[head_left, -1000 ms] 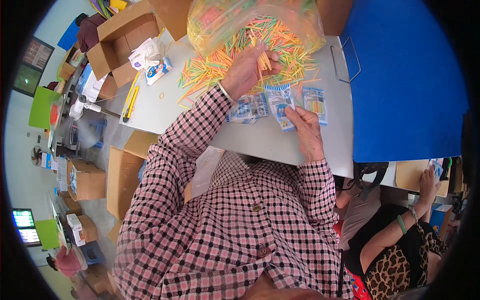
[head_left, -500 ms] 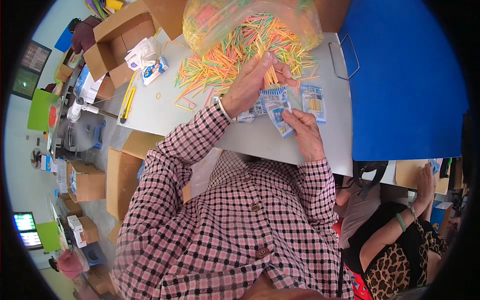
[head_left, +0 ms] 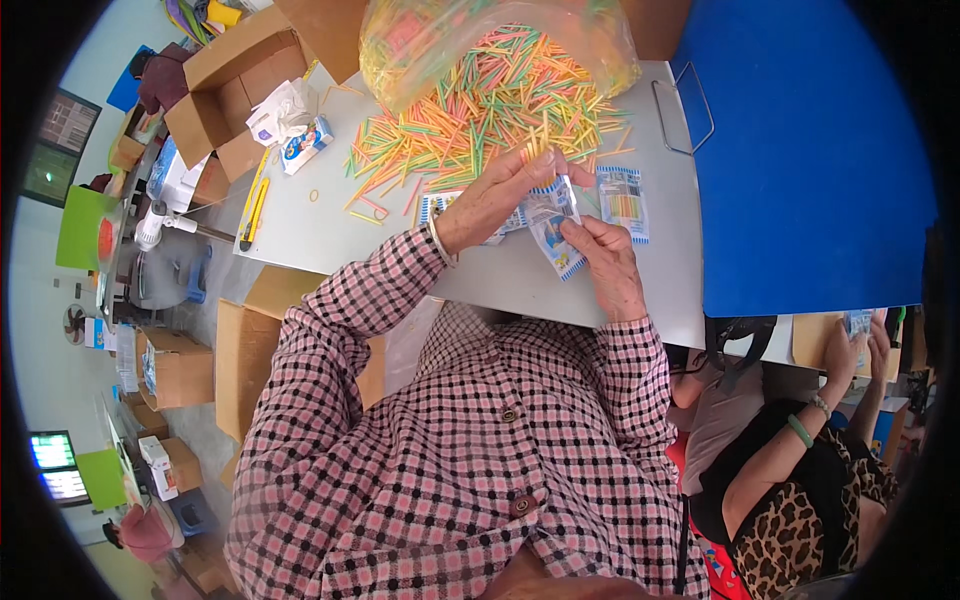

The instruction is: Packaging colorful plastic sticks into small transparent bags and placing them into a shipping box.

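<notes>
My left hand [head_left: 500, 198] is closed around a small bunch of thin pastel sticks [head_left: 537, 142], mostly yellow and orange, whose ends poke up past the fingers. Their lower ends meet the top of a small blue-and-clear packet [head_left: 552, 232]; how far they reach inside is hidden by the fingers. Pinched in my right hand [head_left: 608, 262], the packet hangs tilted over the near table edge. Beyond both hands spreads a heap of pink, yellow, orange and green sticks [head_left: 480, 125], spilling from a large clear plastic bag [head_left: 400, 60]. A filled packet [head_left: 622, 205] lies right of my hands, and more packets [head_left: 438, 203] lie partly under my left wrist.
Left on the grey table [head_left: 330, 235] are a yellow utility knife [head_left: 255, 214], a tissue pack [head_left: 305, 145] and a rubber band [head_left: 314, 195]. An open cardboard box [head_left: 235, 100] stands beyond. A blue panel [head_left: 800, 170] borders the right; a co-worker's hands [head_left: 860, 345] hold a packet there.
My left hand has come down toward me, bringing the bunch of sticks to the packet's top. My right hand stays nearly in place. The co-worker's second hand has come into view with a packet.
</notes>
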A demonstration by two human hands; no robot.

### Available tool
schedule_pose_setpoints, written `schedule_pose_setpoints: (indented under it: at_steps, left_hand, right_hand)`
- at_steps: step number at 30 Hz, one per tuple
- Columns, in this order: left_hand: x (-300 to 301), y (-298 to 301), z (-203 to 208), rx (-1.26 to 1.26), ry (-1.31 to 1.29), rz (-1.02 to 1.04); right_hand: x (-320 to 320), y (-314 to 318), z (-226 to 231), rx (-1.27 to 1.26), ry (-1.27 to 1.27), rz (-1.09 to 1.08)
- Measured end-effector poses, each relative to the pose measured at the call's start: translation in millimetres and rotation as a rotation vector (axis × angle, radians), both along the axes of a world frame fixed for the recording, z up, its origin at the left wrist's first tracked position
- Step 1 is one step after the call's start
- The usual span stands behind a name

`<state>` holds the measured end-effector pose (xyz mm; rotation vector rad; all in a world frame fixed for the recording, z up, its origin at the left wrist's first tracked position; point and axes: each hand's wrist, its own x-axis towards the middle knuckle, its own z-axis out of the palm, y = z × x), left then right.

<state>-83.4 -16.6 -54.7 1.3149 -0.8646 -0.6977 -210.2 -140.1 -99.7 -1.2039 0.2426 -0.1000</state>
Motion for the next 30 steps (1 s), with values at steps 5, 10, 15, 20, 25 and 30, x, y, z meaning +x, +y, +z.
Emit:
schedule_pose_setpoints:
  at_steps: [5, 10, 15, 20, 25, 30]
  left_hand:
    - [5.1, 3.5, 4.6, 0.050, 0.045, -0.113]
    - [14.9, -0.2, 4.3, -0.069, 0.012, -0.049]
    - [28.8, 2.4, 0.7, 0.096, -0.366, -0.041]
    - [28.1, 7.2, 11.4, 0.198, -0.836, 0.003]
    - [24.2, 3.0, 13.1, 0.152, -0.794, 0.016]
    - [31.0, 2.5, 10.2, 0.061, -0.844, -0.013]
  right_hand:
    - [3.4, -1.5, 0.2, 0.000, 0.014, -0.029]
    - [12.7, 0.0, 5.2, 0.031, -0.040, -0.048]
    - [17.7, -4.1, -0.6, 0.024, -0.051, -0.068]
    - [19.1, -3.5, 0.6, 0.011, -0.081, -0.111]
    - [15.4, 0.6, 8.7, 0.074, -0.069, -0.125]
    - [14.8, -2.2, 2.3, 0.052, -0.088, -0.112]
